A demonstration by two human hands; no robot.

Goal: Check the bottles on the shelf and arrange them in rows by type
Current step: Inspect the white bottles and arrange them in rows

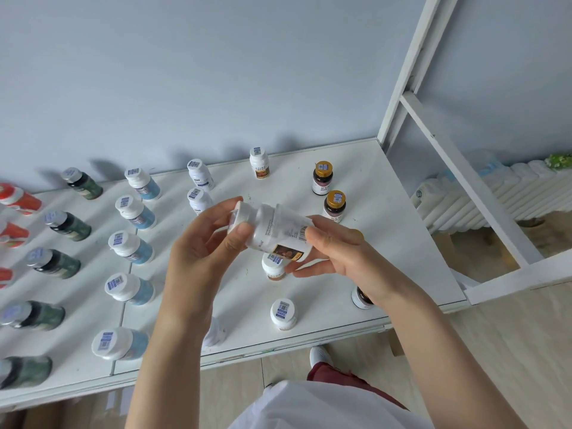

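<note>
Above the middle of the shelf (pixel 402 236), I see both hands on one white bottle (pixel 272 227), which lies on its side in the air with its ribbed cap pointing left. The left hand (pixel 198 258) grips the cap end, with the thumb across the bottle's neck and the fingers curled round the far side of the cap. The right hand (pixel 343 252) holds the base end, thumb on the label beside the barcode, fingers curled underneath. A brown picture patch on the label faces down.

Directly below the held bottle, a brown-label bottle (pixel 274 266) stands upright on the shelf, its cap sticker showing between the two hands. Two more of that kind stand in line with it, one near the front edge and one by the back wall. To the right, two gold-capped amber bottles (pixel 335 205) stand one behind the other, and a dark bottle (pixel 360 298) is partly hidden under the right wrist; I cannot tell its type for sure.

Left of the hands stand two white dark-label bottles (pixel 200 176), the nearer one partly behind the left fingers. Further left runs a column of five blue-label bottles (pixel 130 247), then a column of five green bottles (pixel 52 263) with silver caps, and red bottles (pixel 18 201) cut off at the frame's edge. A white radiator (pixel 483 193) sits beyond the shelf's right end.
</note>
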